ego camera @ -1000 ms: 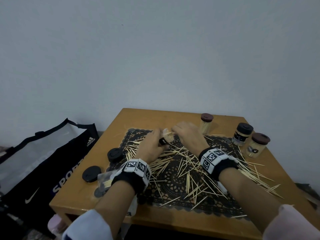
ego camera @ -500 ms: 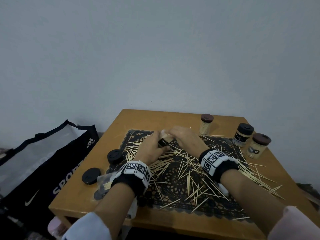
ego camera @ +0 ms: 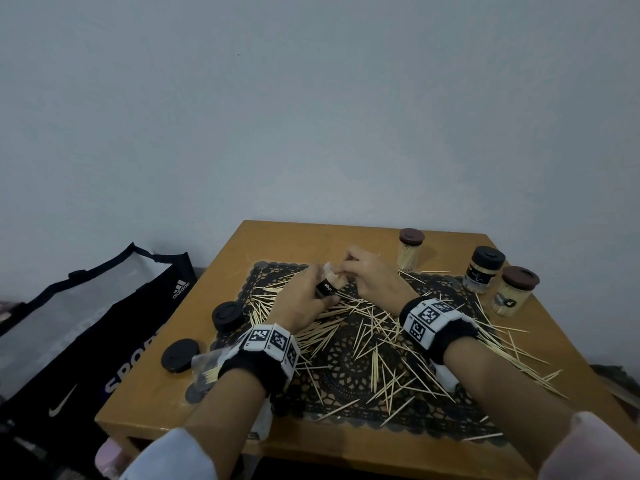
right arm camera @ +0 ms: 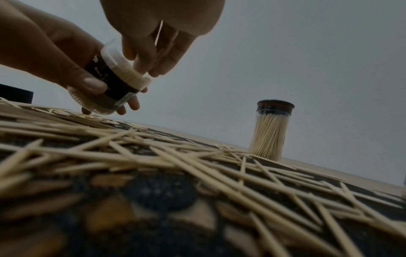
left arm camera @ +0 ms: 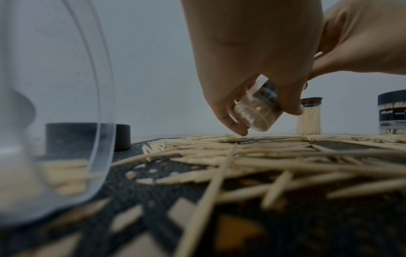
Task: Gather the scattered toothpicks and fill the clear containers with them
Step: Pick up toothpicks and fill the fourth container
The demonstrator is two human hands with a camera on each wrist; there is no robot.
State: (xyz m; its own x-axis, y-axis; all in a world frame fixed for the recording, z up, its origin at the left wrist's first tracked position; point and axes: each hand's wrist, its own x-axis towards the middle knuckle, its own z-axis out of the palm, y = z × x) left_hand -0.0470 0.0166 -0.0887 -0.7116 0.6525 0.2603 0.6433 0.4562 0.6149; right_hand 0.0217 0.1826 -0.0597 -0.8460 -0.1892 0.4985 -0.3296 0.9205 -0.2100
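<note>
Found left hand (ego camera: 304, 303) wrapped round a small clear container with a black label (ego camera: 330, 284), thumb across the label, fingers beneath, base held just above the black lace mat (ego camera: 346, 382). Found right hand (ego camera: 372, 275) curled at the container's open mouth, fingertips (right arm camera: 140, 67) touching the packed ends inside, with a single toothpick (right arm camera: 158, 33) pinched between the fingers.

Recorded the governing relation: container tilted, long axis running from its base, low on the left-hand side, up to a mouth facing the right hand. Judged the right hand the nearer and the natural feeder, and any insertion bound to follow that slope. Judged the container nearly full, so little room left and some risk of sticks jamming at the rim.

Noted scattered toothpicks (ego camera: 374, 344) lying crossed in all directions over the mat beneath both wrists and trailing toward the table's right edge. Judged much gathering still outstanding.

Logged two loose black lids (ego camera: 227, 315) near the left edge of the wooden table (ego camera: 311, 237). Logged a further clear container (ego camera: 204, 368) on its side beside the left wrist, a few sticks inside. Logged three capped, filled jars (ego camera: 483, 273) toward the far right corner, well apart from both hands.
</note>
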